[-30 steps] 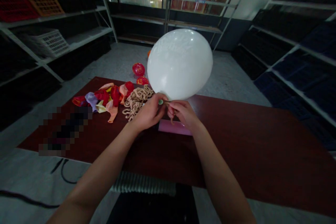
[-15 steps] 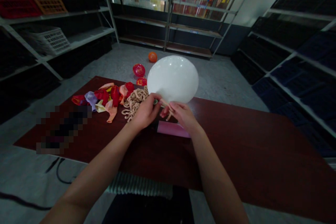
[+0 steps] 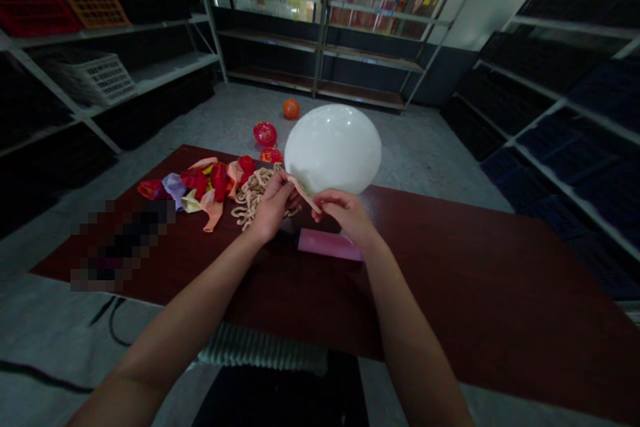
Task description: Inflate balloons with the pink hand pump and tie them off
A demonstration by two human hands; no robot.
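My left hand is closed, pinching one end of a short beige cord. The cord runs taut and slanting down to my right hand, whose thumb and fingers pinch its other end. Right behind both hands is a large inflated white balloon; its neck is hidden, so I cannot tell how it is held. A heap of similar beige cord lies beside my left hand. Under the hands, a pink cylinder rests on the dark red table.
Limp coloured balloons lie left of the cord heap. On the floor beyond are an orange balloon and red balloons. Metal shelves surround the area; a white crate stands on the left one. A blurred-out item covers the table's left end.
My hands have moved apart, the left one leftward, so more of the cord shows stretched between them. The white balloon has shifted slightly right.
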